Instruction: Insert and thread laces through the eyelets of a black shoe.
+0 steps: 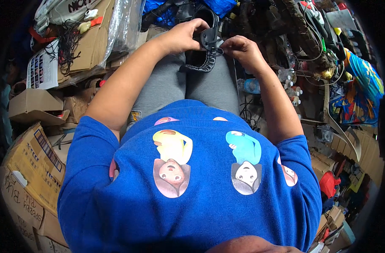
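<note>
Over my grey-trousered thighs (161, 86) I hold a black shoe (208, 40) with a gathered, padded edge curving toward me. My left hand (185, 37) grips its eyelet flap from the left, thumb below and fingers on top. On the other side, my right hand (244, 49) has its thumb and fingertips pinched together beside a thin black lace (218, 52) that loops from the flap. The lace seems to be in that pinch, though the fingers cover its end. The far part of the shoe blends into dark things behind it.
Cardboard boxes (34, 105) and clear plastic sheeting (121, 29) crowd the left. To the right stand several plastic bottles (251, 86), near loose cords and a curved metal blade (346, 141). Bright patterned cloth (361, 84) hangs farther right. Blue plastic (220, 5) lies beyond the shoe.
</note>
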`<control>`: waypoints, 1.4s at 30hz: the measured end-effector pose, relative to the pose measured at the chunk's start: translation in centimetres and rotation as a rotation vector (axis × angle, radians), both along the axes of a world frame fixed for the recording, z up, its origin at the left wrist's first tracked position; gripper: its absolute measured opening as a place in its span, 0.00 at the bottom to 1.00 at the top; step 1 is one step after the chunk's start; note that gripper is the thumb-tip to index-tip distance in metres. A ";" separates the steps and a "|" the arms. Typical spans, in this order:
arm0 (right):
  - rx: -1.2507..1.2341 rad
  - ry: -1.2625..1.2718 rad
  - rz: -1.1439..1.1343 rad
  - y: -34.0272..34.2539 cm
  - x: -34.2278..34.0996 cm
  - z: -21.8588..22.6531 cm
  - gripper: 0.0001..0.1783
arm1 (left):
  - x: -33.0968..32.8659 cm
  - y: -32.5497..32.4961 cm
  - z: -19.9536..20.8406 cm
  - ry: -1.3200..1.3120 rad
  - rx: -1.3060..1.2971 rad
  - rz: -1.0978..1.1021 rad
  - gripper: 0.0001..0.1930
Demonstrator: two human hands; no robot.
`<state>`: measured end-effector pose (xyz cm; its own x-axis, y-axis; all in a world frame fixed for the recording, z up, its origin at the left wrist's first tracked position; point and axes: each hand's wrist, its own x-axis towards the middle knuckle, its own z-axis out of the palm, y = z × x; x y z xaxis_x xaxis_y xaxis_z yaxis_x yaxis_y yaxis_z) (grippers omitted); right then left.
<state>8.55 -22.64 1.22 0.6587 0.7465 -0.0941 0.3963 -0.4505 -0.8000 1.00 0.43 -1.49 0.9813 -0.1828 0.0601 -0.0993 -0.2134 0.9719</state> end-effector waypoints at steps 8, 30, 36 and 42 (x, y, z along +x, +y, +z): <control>0.017 0.106 0.048 0.1 -0.6 -0.4 0.07 | 0.2 0.5 1.0 0.174 0.133 -0.116 0.15; -0.341 -0.818 0.387 2.5 -4.9 5.1 0.09 | 0.3 1.3 2.9 0.228 0.274 -0.411 0.13; -0.369 -0.750 0.467 4.0 -3.1 4.2 0.10 | 1.3 -0.1 3.3 0.261 0.489 -0.171 0.12; -0.131 -0.368 0.196 2.3 -1.9 1.6 0.08 | -2.4 -0.5 1.3 -0.382 0.563 0.298 0.18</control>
